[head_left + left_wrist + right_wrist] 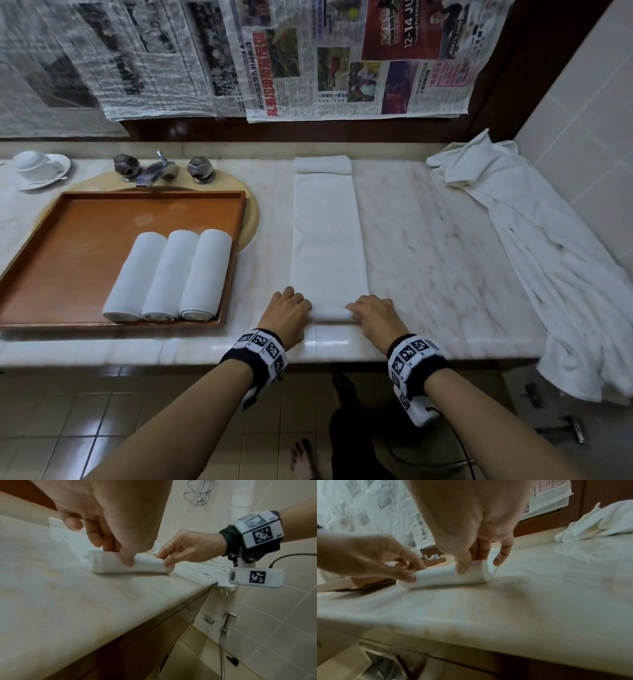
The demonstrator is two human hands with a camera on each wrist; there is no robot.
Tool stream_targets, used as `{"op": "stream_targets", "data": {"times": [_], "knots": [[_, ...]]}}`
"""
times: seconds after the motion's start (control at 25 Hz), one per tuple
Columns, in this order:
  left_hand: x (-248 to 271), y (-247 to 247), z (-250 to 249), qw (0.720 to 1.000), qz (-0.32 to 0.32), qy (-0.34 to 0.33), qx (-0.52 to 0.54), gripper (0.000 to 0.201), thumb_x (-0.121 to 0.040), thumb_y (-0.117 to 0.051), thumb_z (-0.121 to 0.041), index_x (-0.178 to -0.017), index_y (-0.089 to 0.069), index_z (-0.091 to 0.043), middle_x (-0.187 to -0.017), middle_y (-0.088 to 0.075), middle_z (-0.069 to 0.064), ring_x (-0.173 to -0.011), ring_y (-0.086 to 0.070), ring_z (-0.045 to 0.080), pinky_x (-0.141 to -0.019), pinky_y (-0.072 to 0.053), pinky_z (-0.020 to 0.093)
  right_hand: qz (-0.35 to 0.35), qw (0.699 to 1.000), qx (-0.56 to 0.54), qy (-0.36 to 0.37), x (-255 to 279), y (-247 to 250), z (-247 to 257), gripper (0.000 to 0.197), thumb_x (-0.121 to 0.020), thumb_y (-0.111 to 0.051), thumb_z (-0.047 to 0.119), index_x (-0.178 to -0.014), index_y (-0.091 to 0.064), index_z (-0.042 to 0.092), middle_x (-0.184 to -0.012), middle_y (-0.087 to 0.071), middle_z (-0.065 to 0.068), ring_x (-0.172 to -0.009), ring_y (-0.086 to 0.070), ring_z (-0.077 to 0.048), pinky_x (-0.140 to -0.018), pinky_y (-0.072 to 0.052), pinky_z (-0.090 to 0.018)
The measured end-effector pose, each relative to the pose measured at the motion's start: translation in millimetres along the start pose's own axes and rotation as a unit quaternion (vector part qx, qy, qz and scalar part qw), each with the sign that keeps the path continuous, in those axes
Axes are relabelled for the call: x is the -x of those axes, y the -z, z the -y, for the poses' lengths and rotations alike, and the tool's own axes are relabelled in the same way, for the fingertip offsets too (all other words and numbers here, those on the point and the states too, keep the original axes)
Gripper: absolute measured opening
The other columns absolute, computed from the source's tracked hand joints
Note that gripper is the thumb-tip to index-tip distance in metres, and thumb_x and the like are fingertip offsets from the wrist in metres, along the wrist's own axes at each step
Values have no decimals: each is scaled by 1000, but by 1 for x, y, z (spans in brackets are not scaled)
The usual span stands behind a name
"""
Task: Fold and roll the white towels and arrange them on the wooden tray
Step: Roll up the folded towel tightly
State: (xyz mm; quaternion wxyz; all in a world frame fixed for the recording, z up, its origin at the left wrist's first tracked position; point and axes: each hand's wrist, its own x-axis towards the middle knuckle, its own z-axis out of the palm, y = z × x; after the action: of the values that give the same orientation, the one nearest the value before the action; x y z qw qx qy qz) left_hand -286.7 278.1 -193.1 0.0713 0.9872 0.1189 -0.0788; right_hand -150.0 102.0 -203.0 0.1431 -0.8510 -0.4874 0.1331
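Two hands [287,313] [375,317] rolling one towel [328,240]; three rolls [168,275] trayed

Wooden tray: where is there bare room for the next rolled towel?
The orange-brown wooden tray is bare behind and left of the three rolled white towels. They lie touching, filling its near right corner. The marble counter is also bare between the long folded white towel and the crumpled white towel.

Black wristbands [255,356] with white square-coded marker blocks, bare forearms.

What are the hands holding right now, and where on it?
Both hold the folded towel by its rolled near end: left hand pinches the left side, right hand the right side.
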Motion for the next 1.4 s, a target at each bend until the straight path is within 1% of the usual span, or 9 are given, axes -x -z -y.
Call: {"op": "stream_targets", "data": {"times": [0.12,0.4,0.52,0.6,0.72,1.0,1.16,1.28,1.4], "knots": [[1,4,9,998,11,-1,59,25,-98,-49,-29,-120,-57,-19,-112,-66,-2,-107,-47,21,-87,-33,31,63,993,-78,-67,1,16,6,28,-93,-53,1,-116,-63,14,-110,-64,-4,-98,-59,-21,-85,-44,-30],[-11,9,2,995,2,47,88,20,-97,-54,-24,-113,-66,-19,-109,-66,-1,-106,-51,21,-86,-40,30,17,997,4,-73,-7,11,7,19,-95,-57,12,-106,-72,13,-105,-64,-4,-101,-54,-24,-84,-45,-36],[-14,4,-10,990,-42,57,123,15,-93,-57,-10,-104,-66,-13,-103,-61,3,-97,-56,23,-80,-46,30,-53,998,-7,-22,-2,-1,18,20,-82,-62,-6,-93,-69,9,-92,-62,-6,-88,-59,-26,-68,-49,-35],[-12,-2,-17,989,-53,50,128,17,-91,-53,-7,-102,-66,-10,-100,-62,6,-92,-57,25,-78,-47,32,-84,996,-20,8,4,-7,22,17,-72,-71,-3,-81,-67,10,-80,-62,-4,-77,-61,-24,-58,-52,-33],[-5,-11,-19,987,-82,29,132,16,-82,-63,-13,-95,-67,-5,-96,-63,10,-91,-56,28,-73,-50,37,-84,995,-23,45,11,-9,21,27,-58,-83,9,-79,-66,11,-80,-62,-1,-75,-61,-21,-58,-53,-26],[-6,-12,-19,995,-82,-21,61,36,-48,-82,2,-77,-63,-11,-78,-61,3,-72,-57,23,-61,-52,29,-85,993,21,73,-3,-5,12,37,-54,-81,-2,-86,-69,13,-82,-66,0,-72,-63,-21,-61,-53,-31],[-4,-11,-15,998,-65,-6,1,51,-41,-78,4,-88,-68,-15,-86,-64,1,-79,-60,22,-74,-51,36,-32,997,59,35,-2,-3,6,51,-66,-68,-9,-109,-64,18,-98,-65,2,-90,-62,-21,-76,-39,-38],[1,-11,-12,999,-30,-8,14,53,-66,-63,8,-114,-62,-13,-103,-64,4,-97,-56,26,-92,-41,43,26,999,38,12,2,5,6,59,-81,-47,-13,-126,-50,24,-109,-59,4,-95,-47,-17,-79,-18,-33],[5,-11,-10,999,7,-6,39,53,-84,-43,6,-132,-47,-16,-121,-57,3,-115,-45,25,-102,-25,38,41,999,-1,0,6,8,8,49,-86,-45,-11,-116,-52,27,-98,-58,6,-86,-43,-15,-78,-20,-32]]}}
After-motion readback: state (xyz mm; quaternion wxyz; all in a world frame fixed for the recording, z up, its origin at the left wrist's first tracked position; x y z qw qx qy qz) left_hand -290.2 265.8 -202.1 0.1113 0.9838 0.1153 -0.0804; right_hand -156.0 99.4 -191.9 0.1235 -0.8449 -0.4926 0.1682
